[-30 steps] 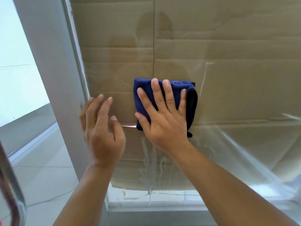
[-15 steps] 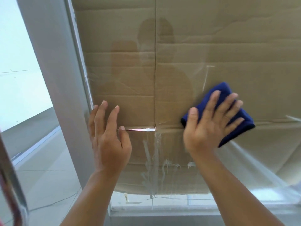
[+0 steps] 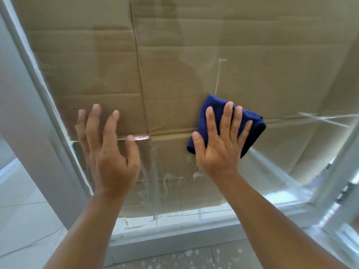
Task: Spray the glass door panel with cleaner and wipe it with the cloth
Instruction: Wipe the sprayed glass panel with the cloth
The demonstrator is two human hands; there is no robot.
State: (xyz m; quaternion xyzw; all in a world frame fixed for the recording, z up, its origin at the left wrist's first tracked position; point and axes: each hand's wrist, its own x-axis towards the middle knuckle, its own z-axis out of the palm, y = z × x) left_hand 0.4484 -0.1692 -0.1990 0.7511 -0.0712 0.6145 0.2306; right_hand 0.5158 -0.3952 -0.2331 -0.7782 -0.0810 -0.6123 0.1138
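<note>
The glass door panel fills the view, with brown cardboard behind it and white cleaner streaks running down its lower part. My right hand presses a folded dark blue cloth flat against the glass with straight, spread fingers. My left hand rests on the glass to the left of the cloth, fingers straight and thumb out, near the left frame. No spray bottle is in view.
A grey metal door frame runs down the left side, and another frame post stands at the lower right. The bottom rail meets a speckled floor. Pale floor tiles lie at lower left.
My right hand slid the cloth from the middle of the glass out to the right, then back a little leftward and turned upright. My left hand stayed flat on the glass.
</note>
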